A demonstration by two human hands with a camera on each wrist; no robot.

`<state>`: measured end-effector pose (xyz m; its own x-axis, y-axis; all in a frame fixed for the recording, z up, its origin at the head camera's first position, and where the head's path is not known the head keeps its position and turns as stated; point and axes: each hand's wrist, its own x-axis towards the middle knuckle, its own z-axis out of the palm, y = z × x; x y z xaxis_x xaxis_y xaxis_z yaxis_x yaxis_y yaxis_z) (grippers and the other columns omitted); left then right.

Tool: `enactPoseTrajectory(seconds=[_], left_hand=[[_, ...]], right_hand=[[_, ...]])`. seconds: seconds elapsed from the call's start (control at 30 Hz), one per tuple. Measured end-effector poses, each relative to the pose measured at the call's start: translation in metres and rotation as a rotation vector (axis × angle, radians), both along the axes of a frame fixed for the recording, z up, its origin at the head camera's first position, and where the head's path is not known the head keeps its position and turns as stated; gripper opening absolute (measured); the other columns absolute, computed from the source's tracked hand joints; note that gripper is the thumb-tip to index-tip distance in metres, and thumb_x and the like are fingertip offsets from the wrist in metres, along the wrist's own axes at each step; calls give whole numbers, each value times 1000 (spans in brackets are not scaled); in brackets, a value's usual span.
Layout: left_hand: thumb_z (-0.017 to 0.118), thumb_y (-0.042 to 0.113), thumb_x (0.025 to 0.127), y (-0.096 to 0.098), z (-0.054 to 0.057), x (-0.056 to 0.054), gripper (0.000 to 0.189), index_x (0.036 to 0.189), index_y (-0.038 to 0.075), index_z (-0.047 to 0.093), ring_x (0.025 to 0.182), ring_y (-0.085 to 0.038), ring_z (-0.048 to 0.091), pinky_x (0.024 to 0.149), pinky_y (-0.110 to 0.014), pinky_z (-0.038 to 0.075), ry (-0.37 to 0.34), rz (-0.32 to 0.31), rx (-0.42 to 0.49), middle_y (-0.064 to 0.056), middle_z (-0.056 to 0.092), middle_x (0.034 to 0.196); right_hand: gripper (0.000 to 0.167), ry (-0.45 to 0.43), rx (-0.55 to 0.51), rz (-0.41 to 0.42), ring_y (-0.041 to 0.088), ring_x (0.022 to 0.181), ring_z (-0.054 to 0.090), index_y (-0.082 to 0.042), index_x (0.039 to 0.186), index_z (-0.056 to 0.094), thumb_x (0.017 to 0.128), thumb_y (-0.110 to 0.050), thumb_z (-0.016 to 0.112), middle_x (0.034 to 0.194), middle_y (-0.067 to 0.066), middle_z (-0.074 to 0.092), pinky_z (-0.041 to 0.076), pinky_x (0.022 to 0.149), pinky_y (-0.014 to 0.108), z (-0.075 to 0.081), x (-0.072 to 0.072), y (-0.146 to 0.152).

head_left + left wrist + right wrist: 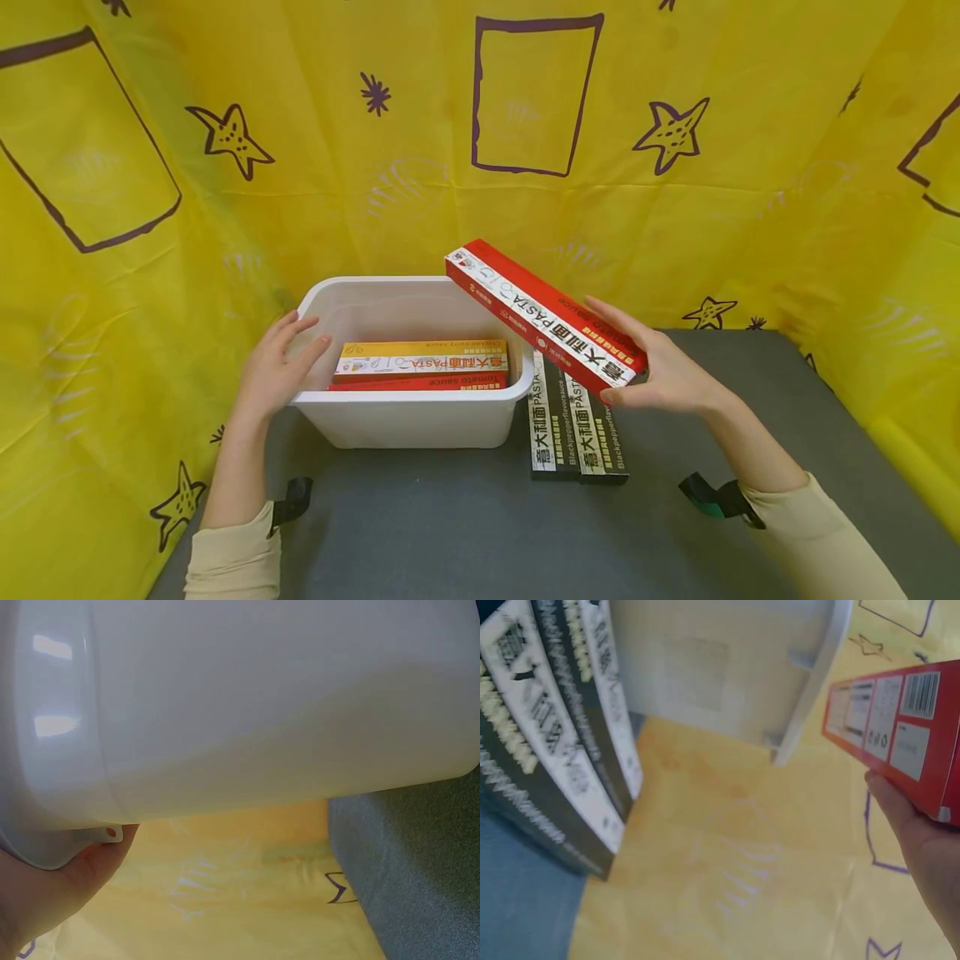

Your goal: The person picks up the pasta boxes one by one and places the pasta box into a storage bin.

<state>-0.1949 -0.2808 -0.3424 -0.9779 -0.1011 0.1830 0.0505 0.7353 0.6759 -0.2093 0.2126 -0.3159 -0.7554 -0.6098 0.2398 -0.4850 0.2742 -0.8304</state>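
Note:
My right hand (pixel 652 375) grips the lower right end of a red pasta box (pixel 547 321), thumb on the near side and fingers on the far side. The box is tilted in the air, its other end above the right rim of a white bin (pixel 412 425). Inside the bin lie a yellow-topped pasta box (pixel 423 354) and a red tomato sauce pasta box (pixel 420 383). My left hand (pixel 273 367) holds the bin's left rim, also seen close up in the left wrist view. In the right wrist view, the held box shows its barcode side.
Two black pepper-flavour pasta boxes, a left one (pixel 551 450) and a right one (pixel 600 454), lie side by side just right of the bin on the dark grey table (pixel 420 525). A yellow patterned curtain (pixel 420 167) hangs behind and along both sides.

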Motion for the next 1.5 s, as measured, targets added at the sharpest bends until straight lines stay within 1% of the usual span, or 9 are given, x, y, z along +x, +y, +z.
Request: enactPoseTrajectory(seconds=[0.23, 0.4, 0.67, 0.83, 0.97, 1.03, 1.2, 1.27, 1.5], left_hand=[[49, 49, 98, -1, 0, 1, 65, 145, 4, 44, 140, -51, 20, 103, -75, 17, 5, 0, -3, -21, 23, 157], [49, 50, 98, -1, -1, 0, 65, 145, 5, 44, 140, -51, 20, 103, -75, 17, 4, 0, -2, -20, 23, 158], [49, 51, 98, -1, -1, 1, 66, 146, 6, 44, 140, -50, 19, 102, -75, 17, -3, 9, 3, -19, 22, 158], [50, 51, 97, 0, -1, 1, 67, 145, 5, 44, 140, -51, 20, 102, -75, 18, 0, 10, 3, -20, 22, 158], [50, 51, 97, -1, -2, 0, 66, 145, 5, 44, 140, -50, 20, 102, -75, 19, 2, 10, 7, -19, 23, 158], [50, 51, 97, -1, -2, 0, 66, 145, 5, 44, 140, -50, 20, 102, -75, 19, 1, 11, 12, -19, 22, 158], [50, 51, 97, -1, -2, 1, 67, 146, 6, 44, 140, -50, 20, 102, -75, 19, -6, 17, 15, -19, 22, 158], [50, 51, 97, -1, -2, 0, 67, 145, 6, 44, 140, -50, 20, 102, -75, 19, -8, 18, 14, -19, 22, 158], [50, 50, 98, -1, -2, 0, 65, 145, 5, 45, 140, -50, 21, 103, -74, 18, 2, 14, 9, -20, 23, 158]], right_hand=[[98, -25, -27, 131, 33, 107, 56, -28, 155, 23, 76, -6, 75, 152, 8, 37, 58, 76, 40, 19, -15, -19], [92, -52, -15, 200, 32, 109, 57, -28, 154, 27, 77, -11, 75, 151, 5, 39, 58, 78, 42, 27, -24, -32], [85, -40, 1, 288, 31, 109, 57, -19, 152, 33, 78, -15, 75, 147, 5, 44, 56, 83, 44, 34, -36, -51], [80, -55, 23, 333, 29, 110, 57, -20, 150, 38, 79, -18, 76, 144, 3, 47, 55, 84, 45, 33, -42, -63], [75, -42, 73, 355, 27, 106, 59, -21, 147, 44, 79, -24, 77, 135, 3, 52, 56, 80, 44, 33, -48, -75], [75, -39, 90, 378, 26, 105, 60, -18, 146, 45, 79, -26, 77, 134, 3, 52, 56, 80, 44, 32, -51, -80], [72, -32, 121, 432, 22, 109, 58, -19, 145, 46, 80, -26, 75, 139, -1, 51, 54, 85, 41, 30, -59, -96], [70, -41, 109, 446, 22, 110, 58, -19, 145, 46, 81, -24, 74, 140, 0, 52, 53, 88, 40, 29, -62, -103], [71, -101, -31, 473, 26, 119, 54, -5, 146, 39, 82, -14, 69, 139, 15, 52, 50, 95, 41, 19, -74, -124]])
